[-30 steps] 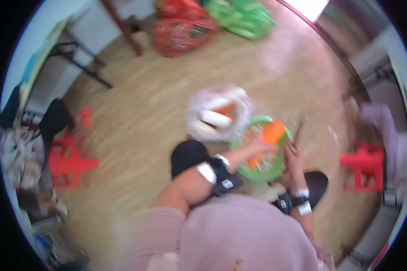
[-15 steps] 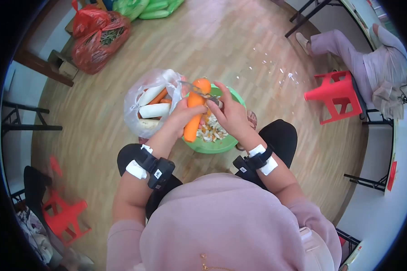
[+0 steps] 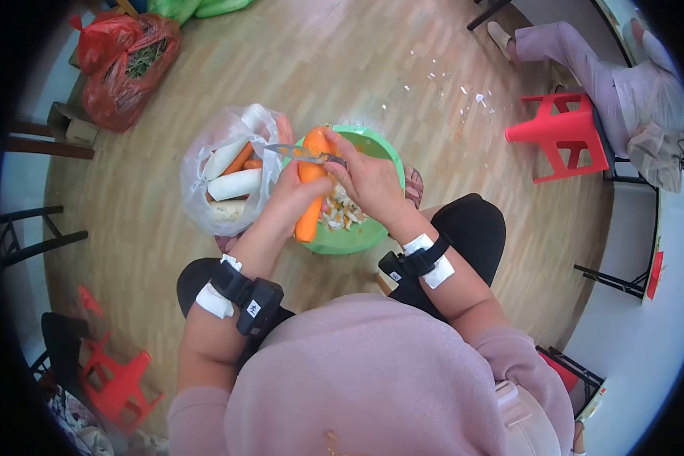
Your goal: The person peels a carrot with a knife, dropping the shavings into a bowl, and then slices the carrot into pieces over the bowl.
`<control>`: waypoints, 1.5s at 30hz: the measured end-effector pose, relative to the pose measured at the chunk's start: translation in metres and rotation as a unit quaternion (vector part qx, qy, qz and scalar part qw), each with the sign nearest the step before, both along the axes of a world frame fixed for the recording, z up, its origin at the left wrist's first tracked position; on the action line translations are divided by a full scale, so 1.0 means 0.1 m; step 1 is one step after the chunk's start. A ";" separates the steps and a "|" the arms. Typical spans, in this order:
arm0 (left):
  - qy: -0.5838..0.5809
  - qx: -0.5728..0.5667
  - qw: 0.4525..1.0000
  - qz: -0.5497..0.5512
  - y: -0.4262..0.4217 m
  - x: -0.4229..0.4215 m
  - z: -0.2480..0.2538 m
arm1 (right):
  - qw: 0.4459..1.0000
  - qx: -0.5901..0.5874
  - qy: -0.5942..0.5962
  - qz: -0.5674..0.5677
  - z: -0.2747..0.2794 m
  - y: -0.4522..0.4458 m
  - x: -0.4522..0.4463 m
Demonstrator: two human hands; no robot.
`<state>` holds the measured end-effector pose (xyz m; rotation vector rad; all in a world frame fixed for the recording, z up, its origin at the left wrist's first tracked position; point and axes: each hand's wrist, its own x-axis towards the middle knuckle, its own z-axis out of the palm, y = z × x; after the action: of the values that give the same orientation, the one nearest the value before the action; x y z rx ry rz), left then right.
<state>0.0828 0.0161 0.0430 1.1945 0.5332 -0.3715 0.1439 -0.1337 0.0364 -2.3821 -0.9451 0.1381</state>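
Observation:
A long orange carrot (image 3: 308, 216) is held upright-slanted in my left hand (image 3: 290, 199), over the left side of a green basin (image 3: 384, 144). My right hand (image 3: 368, 178) is closed round the handle of a knife (image 3: 289, 151), whose blade points left and lies across the upper part of the carrot. White and orange peelings (image 3: 344, 211) lie in the basin. Left of the basin, a clear plastic bag (image 3: 197, 186) holds white radishes (image 3: 235, 184) and carrots.
Red stools stand at the right (image 3: 558, 137) and lower left (image 3: 118, 380). Another person's legs (image 3: 570, 57) are at the upper right. A red bag (image 3: 121, 83) sits upper left. White scraps (image 3: 480, 99) dot the floor.
The view has turned and shifted. My right hand, earlier apart from the carrot with the knife, has come to it, and the blade now crosses its upper part.

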 end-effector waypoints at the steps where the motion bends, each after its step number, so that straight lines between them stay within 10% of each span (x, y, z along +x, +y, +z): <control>1: 0.003 0.006 1.000 0.000 -0.01 0.01 0.01 | 1.000 0.003 -0.027 -0.004 -0.04 -0.02 0.03; 17: 0.088 -0.030 0.995 -0.025 -0.07 -0.04 -0.04 | 0.984 -0.010 -0.177 -0.018 -0.22 -0.17 -0.01; 26: 0.081 -0.015 0.996 -0.035 -0.01 -0.19 -0.11 | 0.998 -0.038 0.017 -0.054 -0.16 -0.19 0.01; 45: 0.126 -0.043 0.991 -0.023 0.05 -0.26 -0.10 | 0.995 -0.023 -0.092 -0.021 -0.52 -0.21 -0.11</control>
<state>0.0567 0.0209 0.0335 1.0842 0.7015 -0.5848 0.1328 -0.1545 -0.0152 -2.4872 -0.9850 -0.0776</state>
